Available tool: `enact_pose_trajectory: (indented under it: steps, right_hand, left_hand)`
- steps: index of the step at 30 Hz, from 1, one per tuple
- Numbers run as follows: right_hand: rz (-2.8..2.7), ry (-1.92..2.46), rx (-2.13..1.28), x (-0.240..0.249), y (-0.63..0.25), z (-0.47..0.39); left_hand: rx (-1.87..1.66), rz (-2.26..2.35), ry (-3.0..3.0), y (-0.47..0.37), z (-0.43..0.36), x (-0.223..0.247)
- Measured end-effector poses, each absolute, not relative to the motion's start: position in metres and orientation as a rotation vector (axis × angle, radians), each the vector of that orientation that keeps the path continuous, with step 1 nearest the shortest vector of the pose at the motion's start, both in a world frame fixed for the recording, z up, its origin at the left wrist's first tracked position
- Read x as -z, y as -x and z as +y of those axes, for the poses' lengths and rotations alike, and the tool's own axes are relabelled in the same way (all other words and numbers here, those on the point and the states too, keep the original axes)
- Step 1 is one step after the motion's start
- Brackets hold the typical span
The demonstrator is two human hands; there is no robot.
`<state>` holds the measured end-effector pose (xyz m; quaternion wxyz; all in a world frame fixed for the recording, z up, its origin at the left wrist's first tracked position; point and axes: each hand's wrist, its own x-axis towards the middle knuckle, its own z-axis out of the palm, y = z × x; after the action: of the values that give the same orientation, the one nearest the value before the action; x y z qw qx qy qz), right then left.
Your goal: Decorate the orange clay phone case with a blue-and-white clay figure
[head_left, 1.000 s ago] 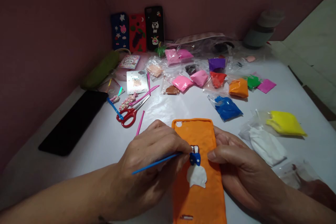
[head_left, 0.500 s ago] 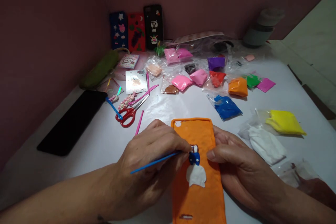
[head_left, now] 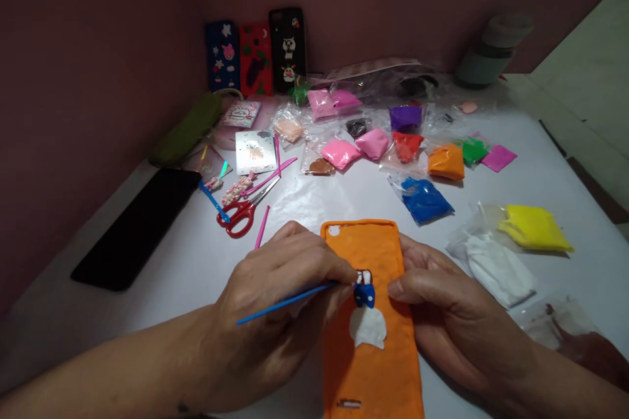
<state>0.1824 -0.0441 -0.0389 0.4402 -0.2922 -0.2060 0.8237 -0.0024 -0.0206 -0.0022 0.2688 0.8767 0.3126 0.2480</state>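
By the fingers (head_left: 339, 267) of the left hand (head_left: 270, 291), a blue tool (head_left: 282, 306) is pinched, its tip hidden near the blue-and-white figure (head_left: 364, 297) on an orange phone case (head_left: 366, 376). The case's right edge is clasped by the right hand (head_left: 457, 314), thumb on top. Beyond, red scissors (head_left: 239, 211) are laid on the surface (head_left: 196, 268).

The head camera faces forward and down, near the hands (head_left: 280, 275).

This is a craft workspace — coloured packets (head_left: 425, 201), scissors (head_left: 253, 203), decorated phone cases (head_left: 255, 60).
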Motion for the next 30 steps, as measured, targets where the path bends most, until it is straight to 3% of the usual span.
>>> enact_pose_trajectory:
  steps: [8,19,24,30]
  right_hand:
    - [-0.454,0.687,-2.05,0.039,-0.182,-0.044]
    - [-0.427,0.709,-2.026,0.038,-0.183,-0.045]
    - [-0.495,0.731,-1.928,0.036,-0.184,-0.047]
    - [-0.589,0.773,-1.827,0.032,-0.184,-0.045]
  left_hand:
    - [-0.705,0.783,-2.267,0.005,-0.02,0.003]
    - [-0.845,1.172,-1.46,0.009,-0.001,0.018]
    - [-0.75,0.997,-0.845,-0.001,0.002,0.023]
    - [-0.596,0.866,-0.726,0.003,-0.002,0.025]
